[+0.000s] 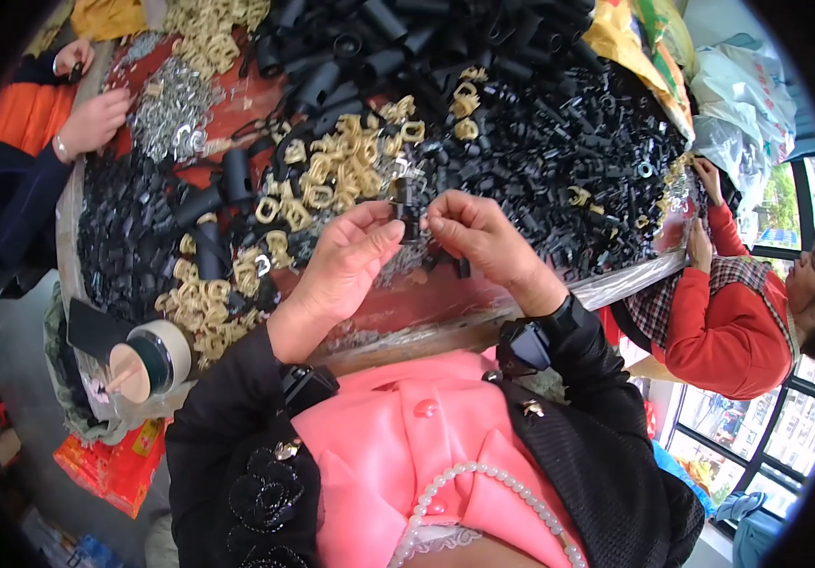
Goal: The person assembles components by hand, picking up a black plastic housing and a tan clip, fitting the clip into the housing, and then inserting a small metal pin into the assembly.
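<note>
Between the thumb and fingers of my left hand [339,260] is a small black plastic part [406,201], held upright above the table's near edge. My right hand [485,237] is close beside it with thumb and forefinger pinched together; whatever lies in that pinch is too small to make out. Beige ring-shaped parts [341,161] lie in a heap just beyond my left hand. Past my right hand spreads a wide pile of small black parts [549,151]. Small silver metal pieces [175,109] form a heap at the far left.
Large black tubes [388,62] are piled at the far side of the red table [417,308]. A cup-like container [156,358] stands at the near left corner. One co-worker's hand [95,123] is at the left; another person [729,327] in red works at the right.
</note>
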{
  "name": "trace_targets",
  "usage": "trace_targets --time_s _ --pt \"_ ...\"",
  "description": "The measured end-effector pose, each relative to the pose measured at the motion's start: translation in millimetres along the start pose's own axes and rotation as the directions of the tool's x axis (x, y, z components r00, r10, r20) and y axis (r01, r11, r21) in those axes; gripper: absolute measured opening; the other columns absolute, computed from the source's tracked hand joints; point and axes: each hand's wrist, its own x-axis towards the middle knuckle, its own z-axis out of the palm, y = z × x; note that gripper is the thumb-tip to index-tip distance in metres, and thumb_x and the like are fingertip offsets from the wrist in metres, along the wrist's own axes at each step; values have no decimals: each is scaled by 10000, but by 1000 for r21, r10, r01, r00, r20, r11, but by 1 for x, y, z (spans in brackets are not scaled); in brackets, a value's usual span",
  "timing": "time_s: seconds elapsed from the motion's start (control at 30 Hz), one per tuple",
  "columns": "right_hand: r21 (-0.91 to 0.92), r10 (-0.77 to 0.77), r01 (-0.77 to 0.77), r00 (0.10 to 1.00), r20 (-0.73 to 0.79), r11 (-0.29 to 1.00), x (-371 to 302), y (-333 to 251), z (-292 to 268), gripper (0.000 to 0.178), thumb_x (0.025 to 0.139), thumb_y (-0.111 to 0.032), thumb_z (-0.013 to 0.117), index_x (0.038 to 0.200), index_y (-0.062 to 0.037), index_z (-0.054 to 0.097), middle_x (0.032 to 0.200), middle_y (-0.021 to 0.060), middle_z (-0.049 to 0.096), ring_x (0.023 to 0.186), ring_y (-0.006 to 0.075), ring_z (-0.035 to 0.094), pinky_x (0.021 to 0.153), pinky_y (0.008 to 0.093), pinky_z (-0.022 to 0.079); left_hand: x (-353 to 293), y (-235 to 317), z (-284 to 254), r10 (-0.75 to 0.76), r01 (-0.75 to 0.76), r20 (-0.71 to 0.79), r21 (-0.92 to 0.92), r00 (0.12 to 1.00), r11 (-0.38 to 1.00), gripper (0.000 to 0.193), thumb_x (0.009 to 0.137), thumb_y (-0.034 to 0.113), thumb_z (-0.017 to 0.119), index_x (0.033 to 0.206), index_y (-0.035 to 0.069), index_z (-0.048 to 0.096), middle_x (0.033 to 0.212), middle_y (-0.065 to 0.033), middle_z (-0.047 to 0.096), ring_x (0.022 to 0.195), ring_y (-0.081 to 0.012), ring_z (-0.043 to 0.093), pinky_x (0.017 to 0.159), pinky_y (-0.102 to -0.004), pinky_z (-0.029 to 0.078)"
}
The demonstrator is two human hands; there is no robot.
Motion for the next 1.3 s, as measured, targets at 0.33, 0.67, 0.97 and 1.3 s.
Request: trace_targets --time_s 0.33,0.67,0.97,1.3 --pt "-8 -198 201 956 -215 979 -6 -2 -18 105 836 -123 512 805 -23 503 668 -48 437 590 26 373 513 166 310 13 22 18 31 -17 -128 111 991 994 230 800 115 553 996 5 501 980 -116 569 945 -197 547 814 -313 447" --pt "-457 -588 489 803 -99 744 -20 -27 12 79 762 -41 581 746 0 515 710 28 494 619 108 444 526 205 354 -8 10 24 -243 241 -40 -57 969 969 208 810 116 540 1003 46 517 938 -94 582 829 -210 595 703 -296 503" --pt "-636 -720 558 694 7 533 -26 -22 15 87 712 8 598 762 -5 527 703 72 494 585 173 473 514 252 388 -14 6 23 -317 313 -48 -70 947 947 178 814 137 539 964 41 541 871 -83 595 777 -214 608 659 -283 511" --pt "-662 -678 536 733 56 524 -34 -22 12 117 682 25 608 765 -6 532 715 81 496 613 203 483 533 262 396 -16 -1 16 -358 355 -34 -72 933 932 209 815 139 537 983 15 532 903 -112 588 787 -243 605 652 -276 511"
